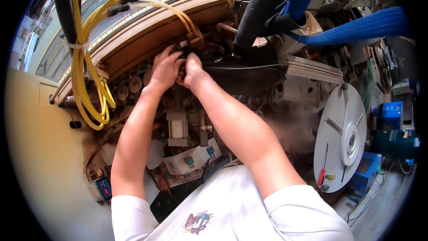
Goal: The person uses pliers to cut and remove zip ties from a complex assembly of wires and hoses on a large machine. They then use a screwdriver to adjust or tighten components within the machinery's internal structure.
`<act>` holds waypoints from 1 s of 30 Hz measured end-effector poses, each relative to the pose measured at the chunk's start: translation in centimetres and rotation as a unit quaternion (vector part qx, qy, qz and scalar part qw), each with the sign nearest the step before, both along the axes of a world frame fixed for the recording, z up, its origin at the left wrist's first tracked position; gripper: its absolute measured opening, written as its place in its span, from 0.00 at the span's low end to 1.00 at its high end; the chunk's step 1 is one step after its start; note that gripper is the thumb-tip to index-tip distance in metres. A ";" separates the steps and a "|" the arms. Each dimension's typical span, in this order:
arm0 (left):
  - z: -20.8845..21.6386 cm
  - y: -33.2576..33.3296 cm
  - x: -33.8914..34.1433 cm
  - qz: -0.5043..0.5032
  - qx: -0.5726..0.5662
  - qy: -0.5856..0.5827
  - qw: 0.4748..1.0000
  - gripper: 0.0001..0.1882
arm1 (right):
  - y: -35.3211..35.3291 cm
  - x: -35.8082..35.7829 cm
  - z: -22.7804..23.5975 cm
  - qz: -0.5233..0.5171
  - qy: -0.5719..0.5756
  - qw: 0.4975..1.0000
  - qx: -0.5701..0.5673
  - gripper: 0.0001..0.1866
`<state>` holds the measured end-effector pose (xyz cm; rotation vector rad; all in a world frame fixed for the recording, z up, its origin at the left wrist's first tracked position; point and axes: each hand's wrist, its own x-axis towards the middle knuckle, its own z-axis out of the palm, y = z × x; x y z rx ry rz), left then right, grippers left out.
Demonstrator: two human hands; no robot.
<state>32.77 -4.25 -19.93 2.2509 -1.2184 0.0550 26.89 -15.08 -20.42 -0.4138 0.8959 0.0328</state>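
Both my arms reach forward into a dusty machine, and my hands meet just below a brown rail [133, 35]. My left hand [165, 70] has its fingers bent round the lower side of a small metal fitting [182, 44]. Close against it, my right hand [192, 68] is curled, with its fingertips turned inward and mostly hidden. Whatever lies between the fingers is too small and dark to name. Thin yellow tubes [185, 18] run down to a brownish block [195, 39] beside the fitting. Under my wrists sits a pale cylinder-shaped part [178, 128].
A bundle of yellow hoses [79, 80] hangs at the left. Black corrugated hose [252, 24] and blue braided hose [356, 27] cross the upper right. To the right stands a large white disc [330, 125], a red-handled screwdriver [322, 176] on it. A display box [104, 189] sits lower left.
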 end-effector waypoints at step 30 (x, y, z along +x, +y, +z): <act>0.5 2.7 -1.7 -0.045 -0.058 -0.025 0.997 0.13 | 3.1 1.4 -0.8 -0.060 0.163 0.942 -0.286 0.26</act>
